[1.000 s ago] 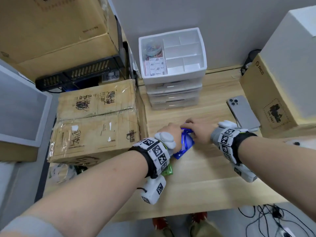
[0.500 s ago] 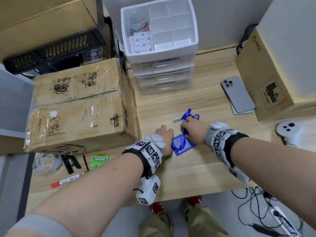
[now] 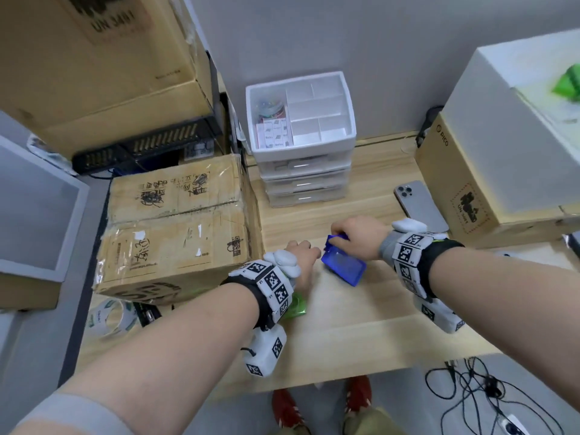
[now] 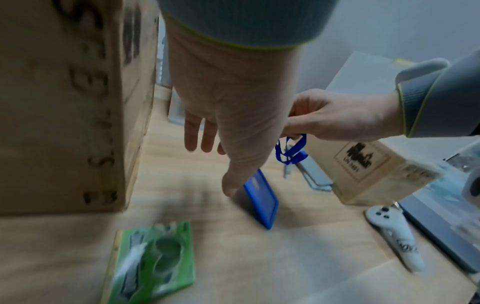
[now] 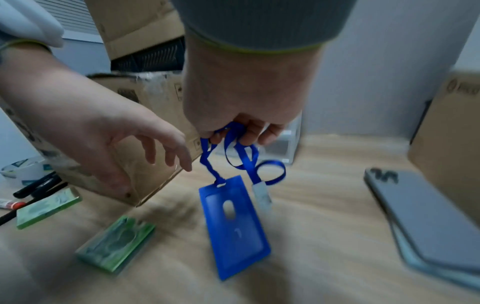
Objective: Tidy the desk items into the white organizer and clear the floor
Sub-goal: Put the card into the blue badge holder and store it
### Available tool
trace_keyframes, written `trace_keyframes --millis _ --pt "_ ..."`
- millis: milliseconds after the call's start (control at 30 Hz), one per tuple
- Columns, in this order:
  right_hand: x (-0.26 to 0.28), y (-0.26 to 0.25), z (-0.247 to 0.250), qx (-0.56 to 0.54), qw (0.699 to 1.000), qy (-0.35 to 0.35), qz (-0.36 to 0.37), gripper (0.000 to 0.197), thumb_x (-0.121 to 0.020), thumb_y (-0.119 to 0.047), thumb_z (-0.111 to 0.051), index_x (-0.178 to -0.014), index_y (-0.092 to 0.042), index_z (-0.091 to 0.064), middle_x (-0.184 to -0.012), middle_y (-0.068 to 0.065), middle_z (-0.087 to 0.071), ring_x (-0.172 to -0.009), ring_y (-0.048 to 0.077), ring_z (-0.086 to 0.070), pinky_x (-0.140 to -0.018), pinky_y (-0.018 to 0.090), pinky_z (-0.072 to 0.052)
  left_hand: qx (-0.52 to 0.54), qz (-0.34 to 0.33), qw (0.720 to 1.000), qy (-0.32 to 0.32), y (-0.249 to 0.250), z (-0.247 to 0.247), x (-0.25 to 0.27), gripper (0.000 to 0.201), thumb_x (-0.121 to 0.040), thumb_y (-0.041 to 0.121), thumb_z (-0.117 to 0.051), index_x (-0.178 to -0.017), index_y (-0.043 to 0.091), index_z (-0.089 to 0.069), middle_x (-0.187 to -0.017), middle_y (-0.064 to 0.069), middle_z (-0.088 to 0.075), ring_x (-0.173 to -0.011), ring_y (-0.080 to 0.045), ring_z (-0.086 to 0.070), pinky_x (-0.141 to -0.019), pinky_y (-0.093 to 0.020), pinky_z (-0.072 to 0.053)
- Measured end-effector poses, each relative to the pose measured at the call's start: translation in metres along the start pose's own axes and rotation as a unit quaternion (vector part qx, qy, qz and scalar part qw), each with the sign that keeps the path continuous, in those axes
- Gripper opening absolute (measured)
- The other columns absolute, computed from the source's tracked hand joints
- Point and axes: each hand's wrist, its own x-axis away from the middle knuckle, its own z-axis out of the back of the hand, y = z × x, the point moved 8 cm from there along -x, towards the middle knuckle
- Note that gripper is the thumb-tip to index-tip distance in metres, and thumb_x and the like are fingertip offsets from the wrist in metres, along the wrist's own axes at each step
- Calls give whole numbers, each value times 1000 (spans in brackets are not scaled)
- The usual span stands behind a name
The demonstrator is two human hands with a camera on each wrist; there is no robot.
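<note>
1. Left hand (image 5: 103, 131): grip slack, fingers spread, empty.
2. Two green packs (image 5: 116, 244) on the surface (image 3: 361, 324); head view shows one.
3. Right hand (image 5: 241, 98) pinches the lanyard (image 5: 233, 152); one blue badge holder (image 5: 235, 224) hangs, its lower edge near the surface.

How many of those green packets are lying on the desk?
2. One green packet lies just left of the blue badge holder; the other sits farther left beside the pens. More may be hidden.

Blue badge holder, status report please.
Right hand pinches the lanyard; blue badge holder dangles, lower corner near desk. Left hand open. White organizer unobstructed.
</note>
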Motion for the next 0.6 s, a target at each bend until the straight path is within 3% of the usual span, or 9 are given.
trace_keyframes --millis 67,133,200,267,367,467,600 --pt "4 -12 30 -3 999 -17 32 19 -93 -35 -55 -77 -25 -55 -75 -1 -61 -72 25 -54 -63 34 -45 13 6 1000 22 -1 32 8 56 -83 20 -68 -135 14 -48 -127 -8 -51 -115 -31 -53 -86 -38 -48" --pt "9 -27 71 23 998 -18 49 17 -91 -32 -59 -75 -28 -58 -69 -4 -60 -68 23 -54 -59 30 -40 32 9 998 58 -1 76 17 52 -81 26 -70 -126 10 -50 -124 -9 -55 -106 -30 -57 -88 -39 -50" --pt "15 -43 117 52 996 8 71 17 -89 -36 -61 -74 -29 -60 -68 -7 -59 -68 21 -54 -60 29 -42 78 14 993 90 -3 115 28 47 -77 35 -71 -113 12 -51 -116 -8 -62 -94 -26 -60 -84 -36 -52" --pt "25 -60 160 82 992 46 81 15 -89 -40 -61 -81 -29 -66 -75 -7 -61 -72 19 -55 -67 31 -48 95 37 989 108 -10 144 41 52 -68 45 -72 -107 13 -56 -103 -6 -68 -83 -25 -62 -80 -40 -57" --pt "33 -90 215 112 981 102 120 16 -90 -43 -59 -85 -31 -69 -80 -11 -62 -76 16 -52 -74 32 -47 110 42 986 122 -21 171 50 40 -63 45 -72 -88 21 -54 -81 3 -66 -71 -20 -63 -73 -40 -59" --pt "50 -127 269 186 957 163 150 21 -93 -46 -55 -91 -31 -70 -89 -12 -65 -88 14 -45 -82 36 -40 115 0 978 174 -27 216 80 24 -78 31 -71 -79 19 -51 -75 1 -60 -70 -23 -59 -60 -29 -46" --pt "59 -162 316 203 936 224 179 24 -96 -48 -53 -98 -33 -71 -93 -14 -64 -94 12 -34 -89 37 -33 140 -36 965 217 -37 256 109 30 -84 37 -68 -70 14 -55 -67 -3 -58 -64 -24 -56 -56 -31 -39"
